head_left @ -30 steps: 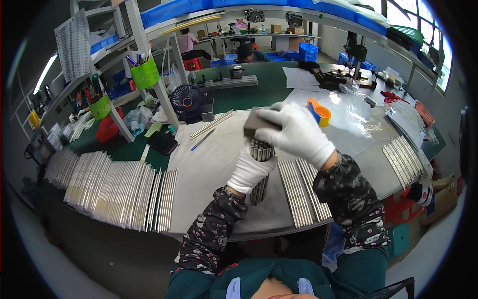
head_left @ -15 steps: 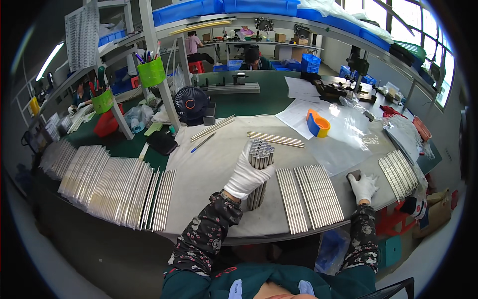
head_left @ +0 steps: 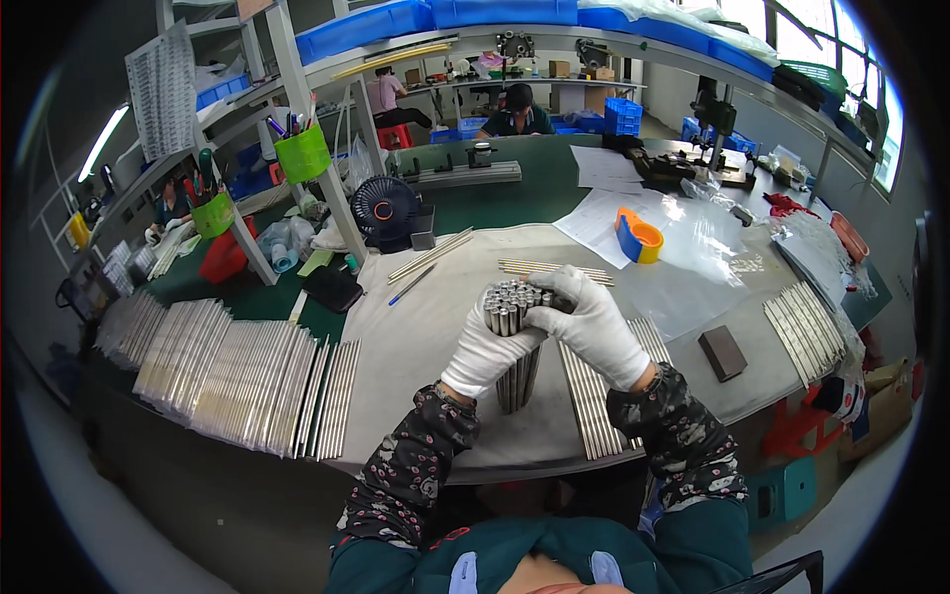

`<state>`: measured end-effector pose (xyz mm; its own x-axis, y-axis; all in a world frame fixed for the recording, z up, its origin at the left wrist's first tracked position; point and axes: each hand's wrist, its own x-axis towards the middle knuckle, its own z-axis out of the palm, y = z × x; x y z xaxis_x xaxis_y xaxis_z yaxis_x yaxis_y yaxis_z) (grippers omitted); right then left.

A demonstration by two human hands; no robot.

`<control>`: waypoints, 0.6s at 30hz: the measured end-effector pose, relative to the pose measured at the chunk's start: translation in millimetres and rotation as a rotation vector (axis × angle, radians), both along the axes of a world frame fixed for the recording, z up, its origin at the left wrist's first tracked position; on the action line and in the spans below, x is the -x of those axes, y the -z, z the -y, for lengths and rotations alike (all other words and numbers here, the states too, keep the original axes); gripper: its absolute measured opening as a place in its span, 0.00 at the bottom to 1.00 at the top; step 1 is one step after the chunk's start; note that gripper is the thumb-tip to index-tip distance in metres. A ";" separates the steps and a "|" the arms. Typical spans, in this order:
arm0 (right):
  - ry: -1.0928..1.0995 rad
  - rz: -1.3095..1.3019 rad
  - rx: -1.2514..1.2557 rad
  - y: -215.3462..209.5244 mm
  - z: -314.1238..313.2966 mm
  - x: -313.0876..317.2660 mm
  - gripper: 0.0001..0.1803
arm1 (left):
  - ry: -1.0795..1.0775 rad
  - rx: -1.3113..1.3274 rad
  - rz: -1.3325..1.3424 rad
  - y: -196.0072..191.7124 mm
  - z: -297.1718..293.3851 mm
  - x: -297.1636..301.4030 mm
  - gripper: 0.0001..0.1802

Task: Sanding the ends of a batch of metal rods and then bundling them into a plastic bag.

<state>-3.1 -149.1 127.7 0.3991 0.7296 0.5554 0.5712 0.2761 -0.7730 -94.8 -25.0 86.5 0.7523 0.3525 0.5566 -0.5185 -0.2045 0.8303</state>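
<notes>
An upright bundle of shiny metal rods point(head_left: 519, 382) stands on the pale cloth-covered table in front of me. My left hand point(head_left: 485, 348), in a white glove, is wrapped round the bundle's upper half. My right hand point(head_left: 600, 329), gloved in white too, curls its fingers and thumb about the rod ends at the top right of the bundle. Partly behind my right forearm lie flat rows of metal rods point(head_left: 591, 421). A dark brown rectangular block point(head_left: 722, 354) rests to the right of them, touched by neither hand.
Many wrapped rods point(head_left: 233, 371) lie side by side at the left, and another rod row point(head_left: 804, 332) at the far right. Loose rods, a pen point(head_left: 412, 284), a small fan point(head_left: 385, 212) and an orange-yellow tape dispenser point(head_left: 638, 236) sit farther back. People work beyond.
My right hand has left the brown block and come leftward to the top of the rod bundle. My left hand keeps its hold. A person in the background has raised their head.
</notes>
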 end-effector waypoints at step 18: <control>0.136 -0.088 0.029 -0.6 -3.3 11.7 0.16 | 0.050 0.157 -0.001 -3.1 1.0 10.0 0.20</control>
<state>-14.8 -145.8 128.3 0.5409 0.6812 0.4933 0.5316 0.1776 -0.8282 -104.8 -26.1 89.6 0.7714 0.3974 0.4970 -0.5241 -0.0461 0.8504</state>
